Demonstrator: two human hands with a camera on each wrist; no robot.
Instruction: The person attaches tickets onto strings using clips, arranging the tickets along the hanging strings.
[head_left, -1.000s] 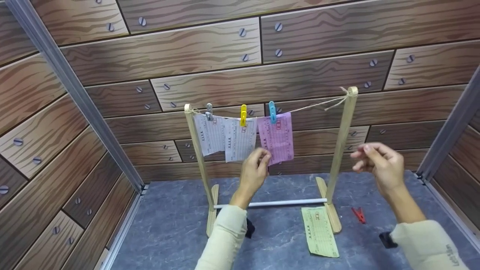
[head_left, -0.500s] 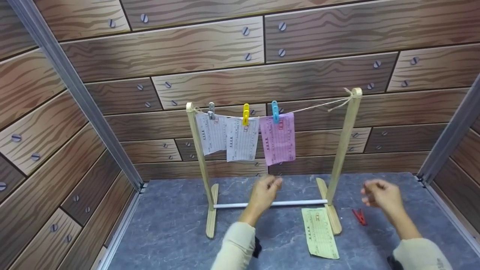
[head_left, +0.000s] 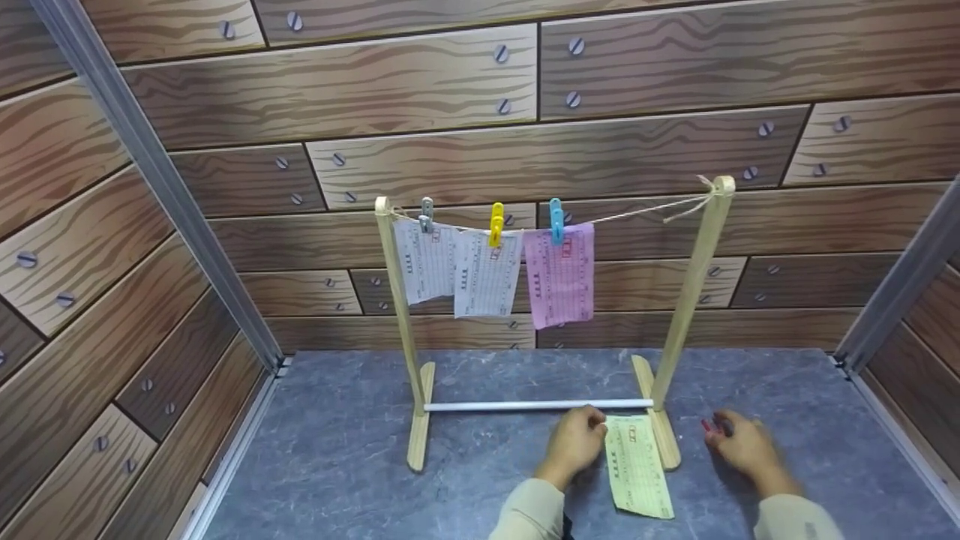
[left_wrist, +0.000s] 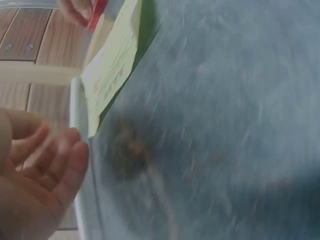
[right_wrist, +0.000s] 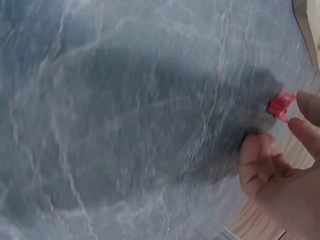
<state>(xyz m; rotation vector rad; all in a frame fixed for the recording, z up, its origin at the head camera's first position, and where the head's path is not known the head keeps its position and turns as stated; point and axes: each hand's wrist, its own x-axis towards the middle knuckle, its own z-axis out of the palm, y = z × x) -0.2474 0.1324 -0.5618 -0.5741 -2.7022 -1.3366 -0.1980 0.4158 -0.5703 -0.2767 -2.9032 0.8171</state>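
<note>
In the head view, my right hand (head_left: 748, 448) is low over the tabletop with thumb and forefinger at the handles of a red clothespin (right_wrist: 281, 106), pinching it. The other fingers of that hand curl near the table surface. My left hand (head_left: 576, 444) is beside the upper left corner of a green printed slip (head_left: 637, 465), which lies on the table by the rack's right foot. In the left wrist view its fingers (left_wrist: 75, 162) are loosely bent, with a gap between thumb and fingertips, and the slip's corner is just past them.
A wooden rack with a right post (head_left: 688, 300) and a white crossbar (head_left: 525, 406) stands at the back. From its string (head_left: 637, 211) hang two white slips (head_left: 486, 277) and a pink slip (head_left: 562, 281), held by grey, yellow (head_left: 496, 225) and blue clothespins (head_left: 556, 222).
Both hands have come down from in front of the rack to the table. My left hand moved right to the green slip; my right hand reached the red clothespin and took hold of it.
</note>
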